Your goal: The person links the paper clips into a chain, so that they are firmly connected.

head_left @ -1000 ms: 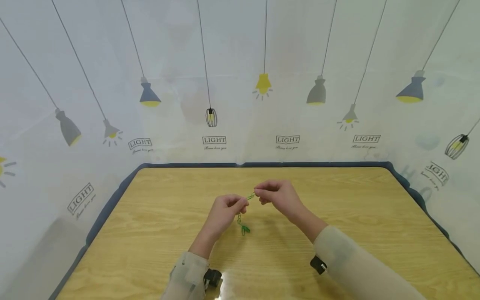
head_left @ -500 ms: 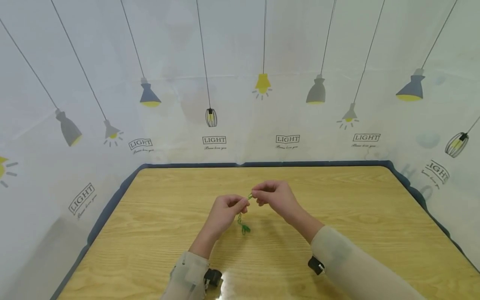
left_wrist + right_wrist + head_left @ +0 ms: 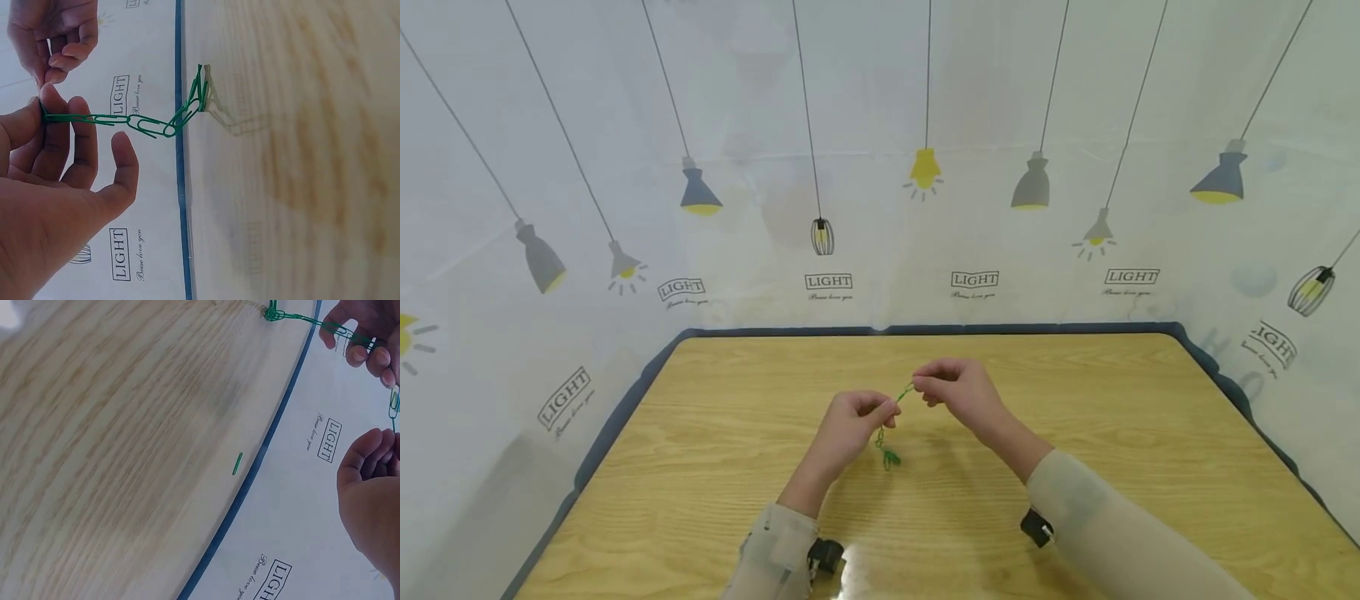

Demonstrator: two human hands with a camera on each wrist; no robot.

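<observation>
A chain of green paper clips [image 3: 147, 124] hangs from my left hand [image 3: 850, 425], pinched between thumb and forefinger. Its lower end gathers in a small bunch [image 3: 890, 458] at the table surface. Up and to the right, my right hand [image 3: 962, 396] pinches the end of a green paper clip [image 3: 393, 405] that spans the short gap between both hands. The fingers of the left hand hide where this clip meets the chain. In the right wrist view, a single loose paper clip [image 3: 237, 464] lies on the table.
Both hands are above a wood-grain table [image 3: 715, 467] with a dark blue edging [image 3: 240, 490]. Pale wall sheeting [image 3: 880, 100] printed with hanging lamps stands behind it and at both sides. Small black cameras [image 3: 826, 556] are strapped at the wrists.
My right hand first came closer to the left hand, then drew back up and to the right, so more of the green clip shows between them. The left hand has stayed almost still.
</observation>
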